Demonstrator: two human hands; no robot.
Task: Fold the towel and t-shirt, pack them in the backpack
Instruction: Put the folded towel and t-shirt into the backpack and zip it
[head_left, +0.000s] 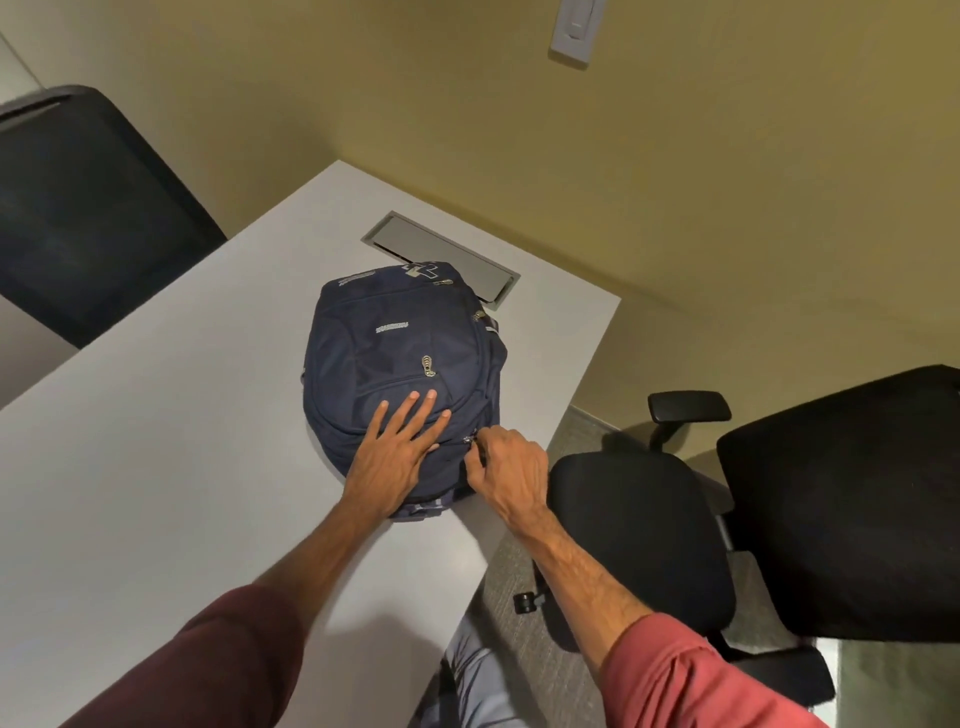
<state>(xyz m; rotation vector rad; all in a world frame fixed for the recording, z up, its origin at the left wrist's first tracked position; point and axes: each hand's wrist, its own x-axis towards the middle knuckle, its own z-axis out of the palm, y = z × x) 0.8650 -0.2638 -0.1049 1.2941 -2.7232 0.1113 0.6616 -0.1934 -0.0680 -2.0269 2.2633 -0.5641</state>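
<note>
While the navy backpack (400, 364) lies flat on the white table (156, 467) near its right edge, the left hand (397, 447) rests on the bag's near end with fingers straight and spread. The right hand (511, 467) sits just beside it, fingers curled and pinching a zipper pull (470, 441) on the bag's right side. A black office chair (727, 519) stands to the right of the table, another dark chair (88, 208) sits at the far left, and a grey cable hatch (441, 254) lies in the tabletop just behind the bag.

Left hand (400, 451) spread flat, right hand (511, 470) pinching.
</note>
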